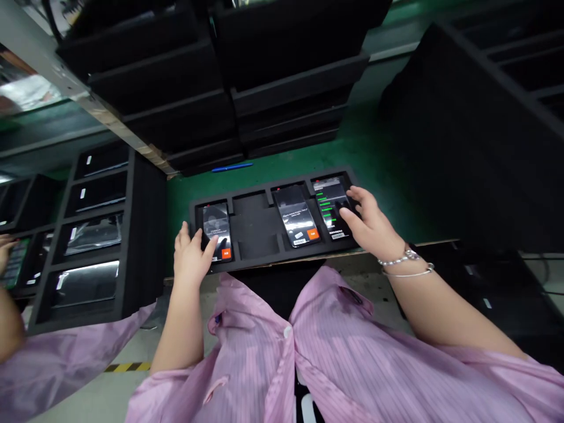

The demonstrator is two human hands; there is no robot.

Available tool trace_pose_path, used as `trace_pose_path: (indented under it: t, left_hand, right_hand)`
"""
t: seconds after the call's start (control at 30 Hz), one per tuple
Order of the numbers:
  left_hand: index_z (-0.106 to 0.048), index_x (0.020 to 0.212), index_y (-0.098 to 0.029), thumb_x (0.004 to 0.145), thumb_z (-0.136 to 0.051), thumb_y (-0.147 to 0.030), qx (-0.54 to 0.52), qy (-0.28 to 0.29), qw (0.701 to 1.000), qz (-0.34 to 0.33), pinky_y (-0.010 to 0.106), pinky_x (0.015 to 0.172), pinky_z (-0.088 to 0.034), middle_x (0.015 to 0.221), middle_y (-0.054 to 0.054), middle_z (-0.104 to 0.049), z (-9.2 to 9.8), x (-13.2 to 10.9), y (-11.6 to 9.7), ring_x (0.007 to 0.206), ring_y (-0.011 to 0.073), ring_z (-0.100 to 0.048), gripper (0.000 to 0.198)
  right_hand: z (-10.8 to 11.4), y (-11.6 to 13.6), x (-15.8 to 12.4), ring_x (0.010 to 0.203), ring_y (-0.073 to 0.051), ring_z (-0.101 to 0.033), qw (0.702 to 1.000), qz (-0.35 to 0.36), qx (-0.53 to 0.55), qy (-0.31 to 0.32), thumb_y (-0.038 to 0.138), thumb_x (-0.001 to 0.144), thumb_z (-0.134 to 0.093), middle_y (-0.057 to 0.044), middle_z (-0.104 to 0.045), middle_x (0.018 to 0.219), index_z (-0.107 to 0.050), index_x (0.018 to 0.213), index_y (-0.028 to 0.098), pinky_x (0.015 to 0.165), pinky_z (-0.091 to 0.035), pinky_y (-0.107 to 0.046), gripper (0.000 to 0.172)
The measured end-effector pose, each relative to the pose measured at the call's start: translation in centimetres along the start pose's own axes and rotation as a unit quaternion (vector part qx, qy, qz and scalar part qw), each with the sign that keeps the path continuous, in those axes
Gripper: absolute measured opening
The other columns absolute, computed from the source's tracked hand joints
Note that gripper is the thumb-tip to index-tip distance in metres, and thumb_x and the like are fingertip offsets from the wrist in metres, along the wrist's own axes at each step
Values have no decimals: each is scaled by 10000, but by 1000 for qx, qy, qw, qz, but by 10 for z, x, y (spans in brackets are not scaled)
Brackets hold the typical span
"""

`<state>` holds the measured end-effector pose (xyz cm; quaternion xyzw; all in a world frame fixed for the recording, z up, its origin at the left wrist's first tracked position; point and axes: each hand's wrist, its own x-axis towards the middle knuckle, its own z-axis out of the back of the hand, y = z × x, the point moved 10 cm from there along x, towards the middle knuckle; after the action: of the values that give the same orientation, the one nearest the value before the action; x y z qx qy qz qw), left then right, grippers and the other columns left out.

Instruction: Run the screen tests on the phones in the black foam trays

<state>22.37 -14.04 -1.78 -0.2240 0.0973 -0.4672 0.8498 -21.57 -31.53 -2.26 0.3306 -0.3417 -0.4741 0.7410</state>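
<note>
A black foam tray (258, 232) lies on the green bench in front of me, with three lit phones in its slots and one slot bare. My left hand (190, 254) rests at the tray's left end, fingers apart, thumb touching the left phone (217, 230). My right hand (370, 222) lies over the right phone (331, 207), fingers spread, fingertips on its screen of green text. The middle phone (299, 216) shows an orange button and is untouched.
Stacks of black foam trays (220, 88) stand behind the tray, with a blue pen (232, 167) before them. A taller black stack (476, 135) is at the right. Another tray of phones (94, 235) sits left, where another person's hand (6, 247) holds a phone.
</note>
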Motion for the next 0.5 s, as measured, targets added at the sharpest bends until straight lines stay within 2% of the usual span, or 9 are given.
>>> trace_pose_path:
  t: [0.07,0.13,0.23,0.3,0.37,0.4,0.5]
  left_hand:
    - [-730,1189,-187,754,-756,-664,-24,-1,1000,17,724,1237,-171,1651,186,-326,-4,15,1,1532,516,-204,646]
    - [-747,1135,-187,742,-772,-650,-77,-12,996,36,707,1254,-121,1642,181,-346,-5,28,4,1554,496,-147,608]
    - [-780,994,-199,788,-734,-623,-139,-32,988,64,712,1255,-90,1596,170,-421,-1,37,12,1563,486,-121,474]
    - [-788,955,-208,808,-720,-602,-166,-37,983,75,726,1247,-84,1559,165,-474,4,38,15,1565,483,-122,426]
    - [-789,978,-221,813,-723,-571,-201,-38,976,76,678,1265,-133,1522,142,-526,8,36,12,1561,444,-191,393]
    - [-785,1002,-225,814,-722,-556,-220,-37,972,72,633,1271,-192,1505,127,-551,10,34,9,1541,415,-273,387]
    - [-766,1077,-210,805,-714,-543,-266,-31,961,73,498,1193,-410,1436,112,-617,10,29,1,1355,335,-551,433]
  right_hand:
    - [-5,-16,15,1405,-347,-436,996,-53,77,3,671,936,-622,-180,-487,1478,-413,1466,220,1175,-369,-592,727]
    - [-4,-26,26,1411,-337,-434,985,-92,146,-13,681,932,-602,-160,-495,1476,-444,1416,253,1136,-426,-576,665]
    - [5,-31,39,1330,-330,-525,974,-130,186,-24,704,944,-493,-168,-541,1418,-457,1356,253,940,-584,-510,613]
    - [9,-30,46,1190,-331,-622,969,-150,196,3,742,884,-524,-180,-627,1269,-519,1250,221,842,-619,-480,637]
    - [5,-24,53,1005,-318,-687,966,-167,192,53,770,798,-607,-165,-687,1056,-592,1091,193,771,-626,-450,647]
    - [0,-21,56,901,-305,-697,964,-177,180,80,764,752,-662,-149,-692,946,-618,1000,183,717,-622,-426,633]
    - [-8,-10,64,588,-222,-603,965,-202,108,129,650,623,-824,-66,-597,640,-601,723,180,513,-516,-321,530]
